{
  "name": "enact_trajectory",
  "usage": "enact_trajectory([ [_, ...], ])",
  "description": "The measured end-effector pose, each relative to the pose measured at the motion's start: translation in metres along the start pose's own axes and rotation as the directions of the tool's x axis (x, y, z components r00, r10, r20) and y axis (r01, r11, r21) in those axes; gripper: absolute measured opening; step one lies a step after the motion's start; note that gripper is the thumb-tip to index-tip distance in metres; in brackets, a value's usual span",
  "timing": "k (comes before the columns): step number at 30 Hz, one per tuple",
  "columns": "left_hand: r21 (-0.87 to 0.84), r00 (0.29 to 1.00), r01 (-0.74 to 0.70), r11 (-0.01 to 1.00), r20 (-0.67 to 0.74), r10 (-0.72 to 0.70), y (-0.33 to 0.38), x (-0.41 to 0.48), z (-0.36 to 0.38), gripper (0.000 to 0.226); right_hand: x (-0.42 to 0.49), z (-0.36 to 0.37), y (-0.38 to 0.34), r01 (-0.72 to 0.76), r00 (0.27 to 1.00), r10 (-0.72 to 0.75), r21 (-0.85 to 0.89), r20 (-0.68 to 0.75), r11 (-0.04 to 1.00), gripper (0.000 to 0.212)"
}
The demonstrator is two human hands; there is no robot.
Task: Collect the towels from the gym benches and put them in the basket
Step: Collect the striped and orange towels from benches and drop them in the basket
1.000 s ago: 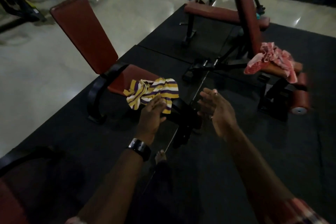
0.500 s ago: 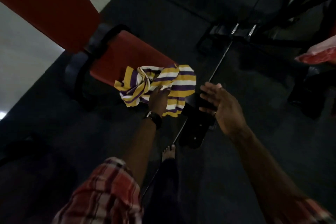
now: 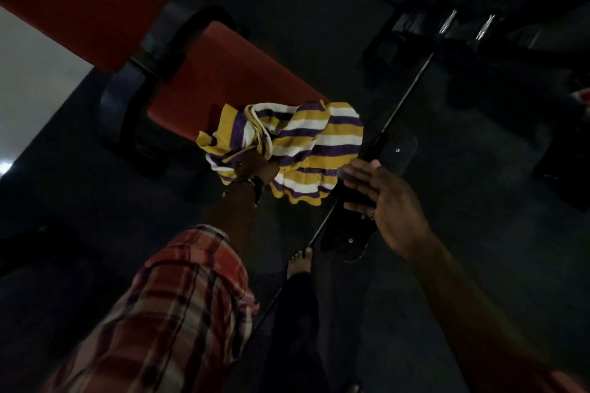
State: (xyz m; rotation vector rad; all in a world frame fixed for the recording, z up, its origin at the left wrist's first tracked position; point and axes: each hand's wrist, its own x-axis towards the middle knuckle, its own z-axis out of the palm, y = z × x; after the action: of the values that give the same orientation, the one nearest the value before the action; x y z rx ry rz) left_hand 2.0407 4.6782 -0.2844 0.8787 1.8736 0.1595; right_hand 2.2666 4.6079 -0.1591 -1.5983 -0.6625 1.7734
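Note:
A crumpled towel [image 3: 306, 140] striped yellow, purple and white lies on the near end of a red gym bench seat [image 3: 223, 80]. My left hand [image 3: 255, 166] is pushed into the towel's lower left folds, fingers buried in the cloth and closed on it. My right hand [image 3: 383, 198] hovers just right of the towel with fingers spread, holding nothing. No basket is in view.
The bench has a red tilted backrest [image 3: 73, 0] at upper left and a black frame [image 3: 140, 105]. A black foot plate [image 3: 367, 201] and a thin bar [image 3: 405, 102] run along the dark mat under my right hand. My bare foot [image 3: 300, 262] stands below. More machine frames [image 3: 463, 25] sit upper right.
The view has tipped down and closer to the bench. My left hand went from touching the towel's edge to gripping into its folds; my right hand moved in toward the towel.

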Motion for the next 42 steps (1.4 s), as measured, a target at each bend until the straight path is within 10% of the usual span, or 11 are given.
enact_trajectory([
  [6, -0.396, 0.994, 0.062, 0.916, 0.109, -0.020, 0.031, -0.087, 0.005, 0.035, -0.039, -0.024, -0.025, 0.031, 0.999, -0.031, 0.026, -0.016, 0.999, 0.046],
  [11, -0.625, 0.937, -0.152, 0.766, 0.155, 0.312, 0.068, -0.221, 0.033, 0.041, -0.087, -0.064, -0.055, 0.086, 0.988, -0.068, 0.125, -0.140, 0.988, 0.023],
  [18, -0.695, 0.718, -0.336, 0.635, 0.247, 0.651, 0.162, -0.381, 0.099, 0.057, -0.161, -0.178, -0.095, 0.307, 0.947, -0.284, -0.163, 0.147, 0.938, 0.079],
  [23, -0.731, 0.567, -0.441, 0.522, 0.224, 0.793, 0.226, -0.455, 0.168, 0.049, -0.209, -0.269, -0.125, 0.439, 0.882, -0.469, -0.275, -0.049, 0.855, 0.026],
  [27, -0.446, 0.621, -0.725, 0.524, -0.095, 0.778, 0.252, -0.459, 0.213, 0.044, -0.243, -0.327, -0.156, 0.498, 0.851, -0.495, -0.026, -0.175, 0.867, 0.021],
  [32, 0.185, 0.760, -0.607, 0.773, 0.421, 0.496, 0.254, -0.428, 0.289, 0.054, -0.258, -0.395, -0.205, 0.545, 0.838, -0.508, 0.303, -0.198, 0.782, 0.022],
  [37, -0.116, 0.776, -0.623, 0.773, 0.029, 0.630, 0.326, -0.414, 0.346, 0.035, -0.232, -0.466, -0.229, 0.597, 0.777, -0.466, 0.259, -0.423, 0.760, 0.048],
  [42, -0.619, 0.831, -0.472, 0.628, -0.074, 0.552, 0.437, -0.412, 0.386, 0.032, -0.188, -0.534, -0.242, 0.611, 0.696, -0.494, 0.068, -0.521, 0.789, 0.047],
])
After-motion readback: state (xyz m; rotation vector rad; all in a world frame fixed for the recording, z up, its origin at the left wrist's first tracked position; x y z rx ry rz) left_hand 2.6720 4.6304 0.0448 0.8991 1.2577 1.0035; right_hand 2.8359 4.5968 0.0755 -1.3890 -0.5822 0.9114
